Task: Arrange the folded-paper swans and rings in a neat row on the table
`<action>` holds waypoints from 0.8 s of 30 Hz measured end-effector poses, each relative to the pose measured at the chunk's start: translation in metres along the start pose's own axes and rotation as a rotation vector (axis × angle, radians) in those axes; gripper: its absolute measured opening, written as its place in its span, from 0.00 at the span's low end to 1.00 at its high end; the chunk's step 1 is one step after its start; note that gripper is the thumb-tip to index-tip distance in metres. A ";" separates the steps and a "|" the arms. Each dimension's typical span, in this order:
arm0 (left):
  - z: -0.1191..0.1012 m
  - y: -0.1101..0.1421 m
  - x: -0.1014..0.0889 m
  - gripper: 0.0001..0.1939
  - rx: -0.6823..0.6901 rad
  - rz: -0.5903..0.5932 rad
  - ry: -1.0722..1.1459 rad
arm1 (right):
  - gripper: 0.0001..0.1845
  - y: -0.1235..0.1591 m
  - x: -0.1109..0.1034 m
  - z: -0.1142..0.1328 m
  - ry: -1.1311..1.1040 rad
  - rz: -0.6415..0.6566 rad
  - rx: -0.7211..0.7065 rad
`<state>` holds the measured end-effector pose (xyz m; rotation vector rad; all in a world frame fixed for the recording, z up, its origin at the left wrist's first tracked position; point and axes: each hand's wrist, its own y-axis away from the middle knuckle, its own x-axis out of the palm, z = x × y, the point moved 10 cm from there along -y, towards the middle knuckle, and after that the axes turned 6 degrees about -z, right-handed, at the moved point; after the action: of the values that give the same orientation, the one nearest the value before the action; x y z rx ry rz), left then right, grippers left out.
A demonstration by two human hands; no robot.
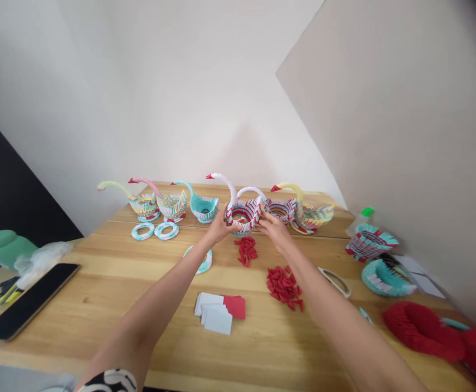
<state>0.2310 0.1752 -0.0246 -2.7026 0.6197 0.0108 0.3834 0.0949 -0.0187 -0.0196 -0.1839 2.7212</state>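
My left hand (220,225) and right hand (274,226) grip a white-necked paper swan (243,215) between them — fingers curled around its red-and-white body. Red folded pieces (284,286) lie nearer me, below the hands.

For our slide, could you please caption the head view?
Left hand and right hand hold a white-necked paper swan among other swans at a wooden table.

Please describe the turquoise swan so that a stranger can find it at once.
Along the back of the wooden table stand several paper swans. The turquoise swan is third from the left. Its neck and body are mostly turquoise, unlike the multicoloured bodies either side.
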 end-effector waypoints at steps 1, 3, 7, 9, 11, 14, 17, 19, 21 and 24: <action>-0.001 -0.002 0.002 0.58 -0.003 0.007 0.015 | 0.24 -0.002 -0.002 0.000 0.009 0.000 0.004; -0.003 -0.004 0.003 0.60 -0.011 0.024 0.042 | 0.25 -0.009 -0.006 0.001 0.034 -0.001 0.015; -0.007 -0.001 0.002 0.56 -0.039 0.032 0.051 | 0.28 -0.022 -0.012 -0.006 0.108 -0.014 0.031; -0.006 0.000 -0.001 0.54 -0.054 0.017 0.039 | 0.28 -0.028 -0.012 -0.011 0.149 -0.011 0.028; -0.004 0.000 -0.003 0.52 -0.061 -0.001 0.020 | 0.28 -0.033 -0.012 -0.013 0.189 0.002 0.013; -0.001 -0.003 -0.008 0.50 -0.079 -0.028 0.005 | 0.25 -0.043 -0.015 -0.006 0.248 0.034 -0.026; 0.002 -0.003 -0.015 0.48 -0.099 -0.051 -0.002 | 0.23 -0.058 -0.024 0.015 0.337 0.020 -0.110; 0.003 0.001 -0.021 0.45 -0.108 -0.046 -0.037 | 0.23 -0.070 -0.029 0.039 0.461 -0.024 -0.234; 0.004 0.008 -0.026 0.43 -0.119 -0.017 -0.087 | 0.23 -0.079 -0.019 0.068 0.724 -0.046 -0.467; 0.008 0.020 -0.034 0.43 -0.138 0.035 -0.118 | 0.22 -0.095 0.012 0.084 0.936 0.043 -0.643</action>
<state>0.1924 0.1759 -0.0365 -2.7980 0.6527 0.2286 0.4072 0.1750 0.0775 -1.4195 -0.7395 2.2708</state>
